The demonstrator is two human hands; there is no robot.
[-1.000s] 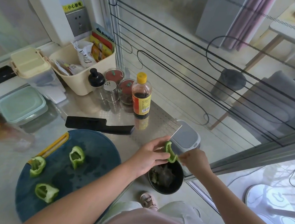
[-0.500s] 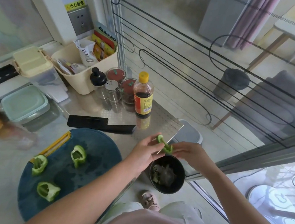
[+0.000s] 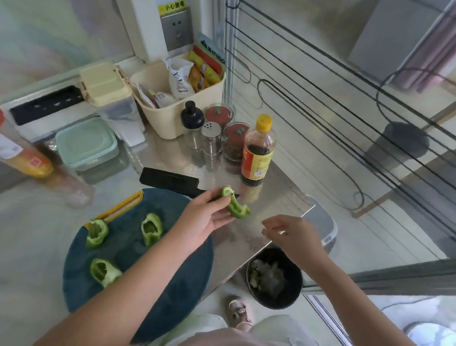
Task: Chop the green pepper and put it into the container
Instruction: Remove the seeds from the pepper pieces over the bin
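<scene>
My left hand (image 3: 204,219) pinches a curved piece of green pepper (image 3: 235,204) above the steel counter, just past the far right edge of the round blue cutting board (image 3: 181,275). Three more pepper pieces (image 3: 151,228) (image 3: 97,232) (image 3: 104,271) lie on the board. My right hand (image 3: 289,234) hovers to the right of the held piece with loosely curled fingers, holding nothing. A black knife (image 3: 172,181) lies on the counter behind the board. A mint-lidded container (image 3: 86,143) sits at the back left.
A black bin (image 3: 284,293) with scraps stands on the floor below the counter's edge. A soy sauce bottle (image 3: 257,150), spice jars (image 3: 235,139), a shaker (image 3: 211,138) and a cream basket (image 3: 171,109) crowd the back. A glass partition runs along the right.
My left hand has carried the pepper piece up and left from over the bin to above the counter. My right hand has let go of it and drawn apart.
</scene>
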